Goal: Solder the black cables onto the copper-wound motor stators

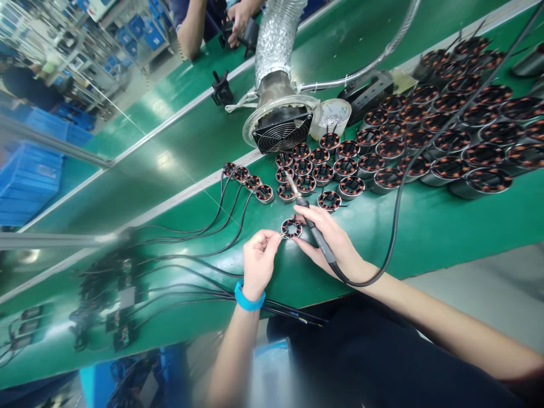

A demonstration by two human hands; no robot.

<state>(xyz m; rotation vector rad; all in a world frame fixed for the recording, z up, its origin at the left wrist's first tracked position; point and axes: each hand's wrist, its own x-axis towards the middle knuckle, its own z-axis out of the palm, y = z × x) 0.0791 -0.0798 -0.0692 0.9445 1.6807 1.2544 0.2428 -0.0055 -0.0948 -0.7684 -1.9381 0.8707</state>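
Note:
My left hand [260, 258], with a blue band at the wrist, pinches a thin wire [282, 234] whose light tip reaches the rim of a motor stator [291, 228]. That stator is a ring with copper windings, lying on the green bench. A soldering iron [317, 232] rests in my right hand [335, 241], its tip pointing up and away from the stator. Fingers of the same hand touch the stator's right side. Several black cables [191, 258] run in from the left, some passing behind my left hand.
Many stators in metal cases [389, 178] stand at the right. Several wired stators [253, 182] form a row at the left. A fume duct with a fan grille [283, 133] hangs ahead, beside a white tub [335, 116]. Across the bench are a person's hands [240, 20].

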